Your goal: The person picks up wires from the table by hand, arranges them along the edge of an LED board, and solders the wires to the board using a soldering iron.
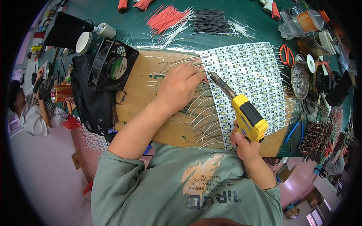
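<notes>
A white circuit board panel (256,75) lies on a brown board, carrying rows of small components, with thin wires sticking out along both sides. My right hand (247,147) grips a yellow and black soldering gun (249,116) by its handle. Its metal tip rests at the panel's left edge, close to my left fingertips. There my left hand (179,86) is closed, its fingers pinched around a thin wire that they mostly hide; a bit of red shows beside them. White and dark wires fan out below that hand.
A black fan (113,66) and dark mesh bag (88,98) stand left. Red wires (166,19) and black wires (211,20) lie at the back. Orange-handled scissors (286,55), a metal dish (300,79), blue-handled pliers (293,130) and a plastic bottle (303,24) are right. Another person (34,109) sits far left.
</notes>
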A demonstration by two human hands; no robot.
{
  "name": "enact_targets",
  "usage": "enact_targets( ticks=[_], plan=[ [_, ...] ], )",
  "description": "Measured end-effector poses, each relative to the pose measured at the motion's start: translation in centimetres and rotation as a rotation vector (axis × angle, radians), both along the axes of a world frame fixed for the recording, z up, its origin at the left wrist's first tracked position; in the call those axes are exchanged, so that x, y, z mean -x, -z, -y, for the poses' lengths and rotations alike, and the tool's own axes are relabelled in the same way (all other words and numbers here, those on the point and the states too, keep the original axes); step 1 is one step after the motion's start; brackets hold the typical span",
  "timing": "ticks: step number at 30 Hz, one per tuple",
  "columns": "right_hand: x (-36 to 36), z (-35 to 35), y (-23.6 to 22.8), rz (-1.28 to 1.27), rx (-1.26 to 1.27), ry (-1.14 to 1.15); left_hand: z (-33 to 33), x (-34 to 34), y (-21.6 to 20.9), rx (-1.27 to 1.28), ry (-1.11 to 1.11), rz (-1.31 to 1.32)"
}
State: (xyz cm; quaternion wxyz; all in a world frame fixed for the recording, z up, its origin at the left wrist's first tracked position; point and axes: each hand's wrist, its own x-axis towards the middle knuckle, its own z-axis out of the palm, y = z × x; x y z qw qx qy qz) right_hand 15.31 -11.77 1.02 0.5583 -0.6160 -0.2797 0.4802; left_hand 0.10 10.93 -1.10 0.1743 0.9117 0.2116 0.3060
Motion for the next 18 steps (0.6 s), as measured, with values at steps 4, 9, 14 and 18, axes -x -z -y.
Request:
enact_targets(
  ticks=[4,9,14,18],
  plan=[
    [-0.14,0.06,0.25,0.023,-0.022,-0.031,-0.05,-0.03,0.08,-0.01,0.003,0.012],
    [-0.38,0.57,0.5,-0.014,0.008,-0.038,-0.02,-0.16,0.22,-0.024,-0.005,-0.002],
    [-0.46,0.72,0.74,-0.054,0.015,-0.039,0.05,-0.09,0.16,-0.032,-0.011,-0.02],
    [-0.17,0.26,0.57,0.056,-0.046,-0.061,0.13,-0.13,0.33,-0.041,-0.008,-0.016]
  ],
)
